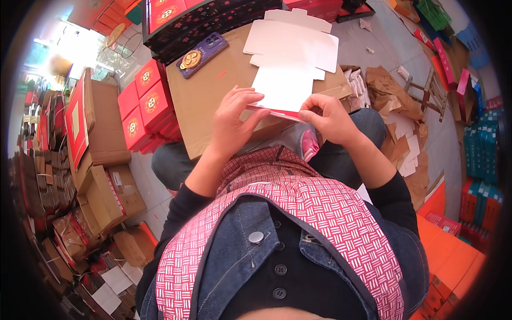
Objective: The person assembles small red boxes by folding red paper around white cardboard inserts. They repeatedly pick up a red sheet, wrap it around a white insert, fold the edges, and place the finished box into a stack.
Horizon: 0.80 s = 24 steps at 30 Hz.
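Note:
A flat cardboard box blank (288, 80), white on its upper face, lies with its far part over a brown carton (205, 101). Its flaps spread out at the far end, and a red strip shows along the near edge. At the near left corner, my left hand (232, 122) grips the blank, thumb and fingers closed about the edge. My right hand (333, 120) pinches the near right corner between thumb and curled fingers. The undersides of both grips are hidden. A purple phone (203, 55) with a round gold attachment lies on the carton to the left.
Red boxes (144, 109) with round gold emblems are stacked left of the carton. A dark floral box (200, 24) holding red boxes stands beyond. Crumpled brown paper (392, 101) lies on the right, orange boxes (450, 256) at lower right. Open cartons (98, 200) stand at left.

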Each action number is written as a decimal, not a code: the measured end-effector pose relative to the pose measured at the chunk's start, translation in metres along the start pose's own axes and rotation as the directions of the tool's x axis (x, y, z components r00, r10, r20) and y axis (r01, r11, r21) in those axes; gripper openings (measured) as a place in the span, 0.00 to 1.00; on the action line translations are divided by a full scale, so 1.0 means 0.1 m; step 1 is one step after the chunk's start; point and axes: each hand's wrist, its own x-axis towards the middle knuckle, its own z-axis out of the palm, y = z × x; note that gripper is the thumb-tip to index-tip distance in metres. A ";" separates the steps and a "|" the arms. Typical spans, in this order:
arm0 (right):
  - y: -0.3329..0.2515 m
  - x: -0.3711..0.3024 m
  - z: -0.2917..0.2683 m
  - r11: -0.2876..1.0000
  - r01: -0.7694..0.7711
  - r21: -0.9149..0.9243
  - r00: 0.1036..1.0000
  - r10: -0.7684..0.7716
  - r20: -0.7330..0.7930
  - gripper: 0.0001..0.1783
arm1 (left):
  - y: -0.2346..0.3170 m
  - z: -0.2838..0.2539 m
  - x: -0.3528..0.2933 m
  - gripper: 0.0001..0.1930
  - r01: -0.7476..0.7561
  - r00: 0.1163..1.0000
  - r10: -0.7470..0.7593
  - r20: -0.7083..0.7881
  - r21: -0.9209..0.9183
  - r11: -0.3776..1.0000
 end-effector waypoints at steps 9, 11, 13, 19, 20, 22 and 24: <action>-0.18 0.04 0.01 0.979 0.142 -0.146 0.966 -0.169 -0.196 0.07 | 0.00 0.15 0.05 0.25 0.050 0.997 -0.047 -0.063 0.037 0.998; -0.27 0.01 0.03 0.967 0.196 -0.165 0.951 -0.228 -0.208 0.07 | -0.04 0.12 0.09 0.24 -0.016 0.990 0.011 -0.141 -0.032 0.999; -0.39 -0.06 0.11 0.923 0.308 -0.230 0.876 -0.369 -0.310 0.07 | -0.25 0.00 0.14 0.18 -0.089 0.993 0.075 -0.096 -0.150 0.985; -0.24 -0.18 0.42 0.809 0.576 -0.116 0.815 -0.579 0.010 0.08 | -0.06 -0.33 0.35 0.06 -0.066 0.993 -0.050 -0.105 -0.865 0.497; -0.15 -0.05 0.43 0.904 0.206 0.374 0.978 -0.190 -0.080 0.12 | 0.01 -0.38 0.35 0.04 -0.074 0.994 -0.043 -0.096 -0.930 0.360; 0.14 0.23 0.30 0.929 0.171 0.329 0.985 -0.164 -0.049 0.19 | 0.27 -0.47 0.33 0.06 -0.075 0.996 0.071 -0.061 -0.970 0.230; 0.42 0.40 0.05 0.927 0.372 0.054 0.918 -0.359 -0.167 0.23 | 0.36 -0.51 0.23 0.08 -0.005 0.999 0.047 0.011 -0.949 0.316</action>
